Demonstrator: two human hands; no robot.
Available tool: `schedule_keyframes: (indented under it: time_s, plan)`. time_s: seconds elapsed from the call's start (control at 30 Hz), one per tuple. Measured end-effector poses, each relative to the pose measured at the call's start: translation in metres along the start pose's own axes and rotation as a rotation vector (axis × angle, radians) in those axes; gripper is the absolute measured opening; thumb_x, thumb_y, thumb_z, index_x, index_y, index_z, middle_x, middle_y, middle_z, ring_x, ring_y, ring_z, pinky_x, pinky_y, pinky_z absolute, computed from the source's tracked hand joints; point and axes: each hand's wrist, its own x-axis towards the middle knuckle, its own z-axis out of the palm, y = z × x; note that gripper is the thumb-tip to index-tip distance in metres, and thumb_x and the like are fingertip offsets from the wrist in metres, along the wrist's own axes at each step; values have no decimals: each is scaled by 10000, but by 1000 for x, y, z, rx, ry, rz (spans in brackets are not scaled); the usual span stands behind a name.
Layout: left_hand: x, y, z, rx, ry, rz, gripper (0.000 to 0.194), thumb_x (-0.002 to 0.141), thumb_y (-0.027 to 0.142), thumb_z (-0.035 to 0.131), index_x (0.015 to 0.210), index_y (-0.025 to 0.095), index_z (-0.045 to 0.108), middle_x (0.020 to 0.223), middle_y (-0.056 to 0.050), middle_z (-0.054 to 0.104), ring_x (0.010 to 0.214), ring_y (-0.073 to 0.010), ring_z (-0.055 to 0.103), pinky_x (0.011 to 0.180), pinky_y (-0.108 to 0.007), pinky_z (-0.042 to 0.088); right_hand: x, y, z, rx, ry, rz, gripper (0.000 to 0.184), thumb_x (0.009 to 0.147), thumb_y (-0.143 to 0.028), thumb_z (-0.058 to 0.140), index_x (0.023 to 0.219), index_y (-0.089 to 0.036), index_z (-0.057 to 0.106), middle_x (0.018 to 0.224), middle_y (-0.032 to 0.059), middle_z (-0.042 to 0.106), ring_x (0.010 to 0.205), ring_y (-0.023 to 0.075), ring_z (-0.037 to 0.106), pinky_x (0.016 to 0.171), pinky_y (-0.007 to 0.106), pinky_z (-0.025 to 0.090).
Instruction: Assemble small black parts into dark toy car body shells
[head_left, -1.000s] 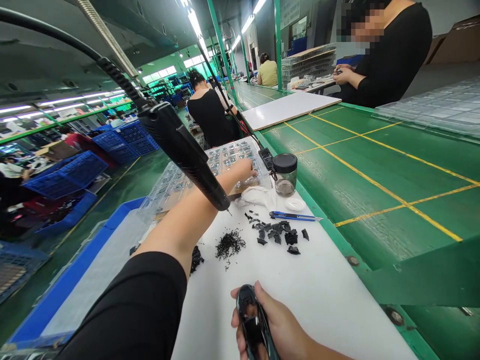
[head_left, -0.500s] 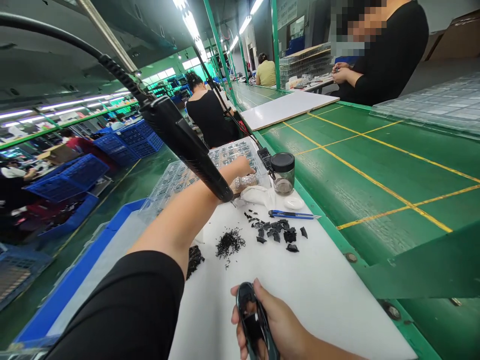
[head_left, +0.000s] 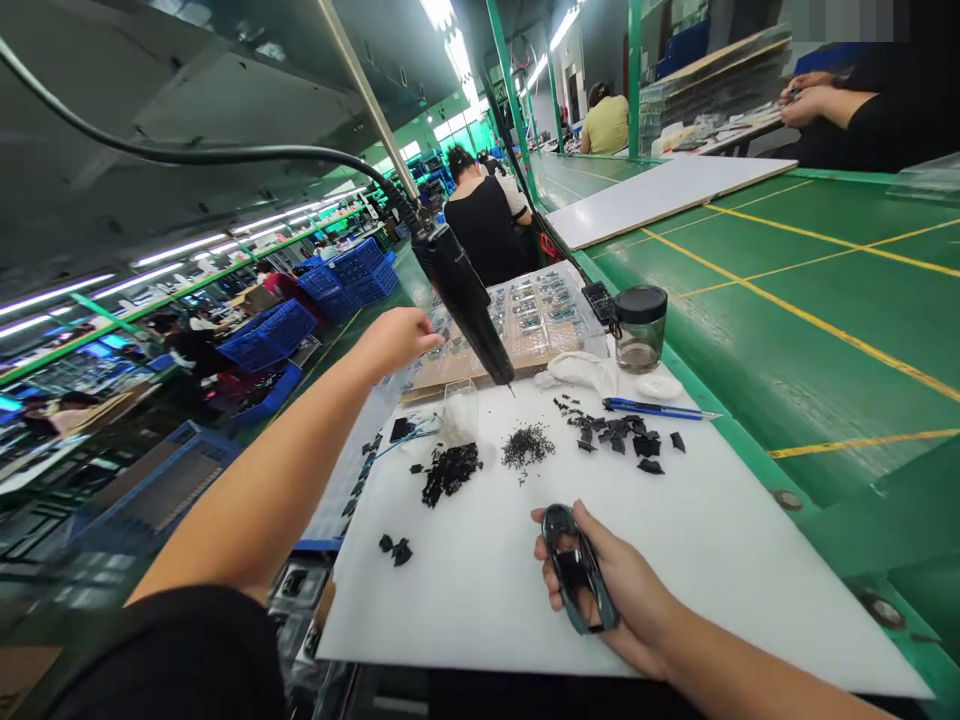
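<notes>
Above white worktop (head_left: pixel 465 610), likely light, stiff toy-car shell (head_left: pixel 576 572) is aptly side-gripped in right hand (head_left: pixel 631 590); left hand (head_left: pixel 396 338) is curled, contents unclear.

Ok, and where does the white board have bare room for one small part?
Two patches look free on the white board: between the front-left dark scraps and the held glossy shell, and from the right hand to the green rail at right. Farther back it is crowded: dark heap, tiny black pieces, torn black scraps and blue cutter.
</notes>
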Motion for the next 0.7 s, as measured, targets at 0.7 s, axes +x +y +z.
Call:
schedule_keyframes:
  time_s: [0.7]
  plan:
    - [-155,84,152,-429,-455,60,315,776,537,648,942,269,637,860,-14,686,763,-203,622,585,-307,398,-10,-20,-4,67,-77,-90,424,988,-467,374,995,-161,668,839,88,621,631,173,530,572,275,482]
